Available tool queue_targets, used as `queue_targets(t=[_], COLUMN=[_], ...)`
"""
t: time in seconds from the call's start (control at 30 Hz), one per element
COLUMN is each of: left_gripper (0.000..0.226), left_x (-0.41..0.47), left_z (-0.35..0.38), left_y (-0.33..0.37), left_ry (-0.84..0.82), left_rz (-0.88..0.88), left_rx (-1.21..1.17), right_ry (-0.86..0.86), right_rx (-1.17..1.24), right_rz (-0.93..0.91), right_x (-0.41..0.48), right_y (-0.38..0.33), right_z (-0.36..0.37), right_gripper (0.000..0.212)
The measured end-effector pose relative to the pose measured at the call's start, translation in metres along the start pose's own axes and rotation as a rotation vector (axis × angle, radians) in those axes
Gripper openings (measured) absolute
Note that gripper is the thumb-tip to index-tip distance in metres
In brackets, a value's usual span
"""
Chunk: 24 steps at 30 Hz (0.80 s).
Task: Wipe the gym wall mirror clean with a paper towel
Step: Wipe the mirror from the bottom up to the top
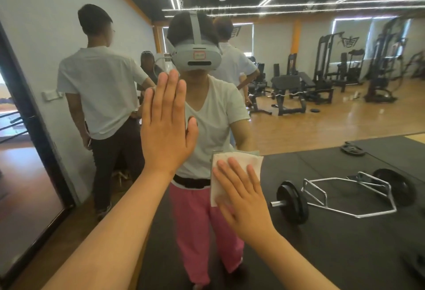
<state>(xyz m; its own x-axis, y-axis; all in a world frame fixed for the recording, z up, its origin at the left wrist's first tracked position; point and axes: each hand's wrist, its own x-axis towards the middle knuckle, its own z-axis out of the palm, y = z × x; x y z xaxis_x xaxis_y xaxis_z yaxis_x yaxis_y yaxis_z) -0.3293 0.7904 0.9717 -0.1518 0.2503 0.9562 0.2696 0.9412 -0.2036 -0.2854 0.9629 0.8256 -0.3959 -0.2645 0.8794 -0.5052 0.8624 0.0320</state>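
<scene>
**Item:** gym wall mirror (pixel 322 117). Glass fills most of the view; black frame (pixel 34 128) at L edge.

**Task thing:** paper towel (pixel 243 158), a folded white square lying flat against the glass. It sits just R of centre, lower than the left hand (pixel 166 126).

**Right hand** (pixel 243 197): palm over lower part of towel. Fingers (pixel 234 170) straight and slightly spread, pressing it to the glass, no pinch. Towel's top edge and R corner show past the fingertips.

**Left hand:** bare palm flat on glass, holding nothing. Fingers (pixel 171 92) straight and pressed together, thumb out to the side. Prob. a brace.

**Status (judged):** wiping under way. Hazy streaks (pixel 230 8) run across the upper glass, so the top band appears not yet done.

**Risks:**
1. Bare left palm on glass is likely to leave prints, so that patch needs a re-wipe.
2. Towel is held by pressure only. If pressure eases mid-stroke it may bunch or drop, and the skin then smears the glass.
3. Can't tell if the towel is damp. If dry, it may only push the haze about.
4. Upper streaks sit high. Reaching for them may put body wt on the glass via the brace hand.
5. Reflection shows a hex bar (pixel 345 195) on the floor mat behind, plus other persons. Trip or bump hazard if stepping back.
</scene>
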Motion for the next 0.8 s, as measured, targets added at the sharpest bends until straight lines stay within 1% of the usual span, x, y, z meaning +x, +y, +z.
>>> queue_targets(t=[0.07,0.13,0.2,0.27,0.37,0.47,0.57,0.63,0.8], left_gripper=[0.072,0.071,0.07,0.069,0.068,0.068,0.067,0.065,0.066], left_x=[0.001,0.001,0.001,0.001,0.0,0.001,0.001,0.0,0.001], left_z=[0.0,-0.001,-0.001,0.0,0.001,0.003,0.002,0.002,0.003], left_y=[0.0,0.0,0.0,-0.001,-0.001,-0.002,-0.002,-0.001,-0.002], left_ry=[0.01,0.012,0.008,0.007,0.016,0.033,0.034,0.038,0.046], left_rz=[0.002,-0.001,-0.004,0.001,0.003,0.009,0.014,0.014,0.017], left_rx=[-0.004,-0.012,-0.016,-0.019,-0.031,-0.043,-0.055,-0.065,-0.063], right_ry=[0.046,0.092,0.121,0.141,0.212,0.298,0.356,0.375,0.381], right_rx=[0.01,-0.007,-0.02,-0.037,-0.165,-0.25,-0.247,-0.243,-0.273], right_rz=[0.101,0.194,0.25,0.272,0.216,0.127,0.147,0.153,0.129], right_x=[0.0,0.0,0.003,0.006,0.017,0.054,0.109,0.129,0.127], right_y=[-0.01,-0.019,-0.023,-0.023,-0.016,-0.007,-0.004,-0.002,0.002], right_z=[0.005,0.011,0.018,0.029,0.041,0.032,0.009,-0.001,-0.003], right_gripper=[0.07,0.064,0.058,0.058,0.062,0.063,0.057,0.055,0.054])
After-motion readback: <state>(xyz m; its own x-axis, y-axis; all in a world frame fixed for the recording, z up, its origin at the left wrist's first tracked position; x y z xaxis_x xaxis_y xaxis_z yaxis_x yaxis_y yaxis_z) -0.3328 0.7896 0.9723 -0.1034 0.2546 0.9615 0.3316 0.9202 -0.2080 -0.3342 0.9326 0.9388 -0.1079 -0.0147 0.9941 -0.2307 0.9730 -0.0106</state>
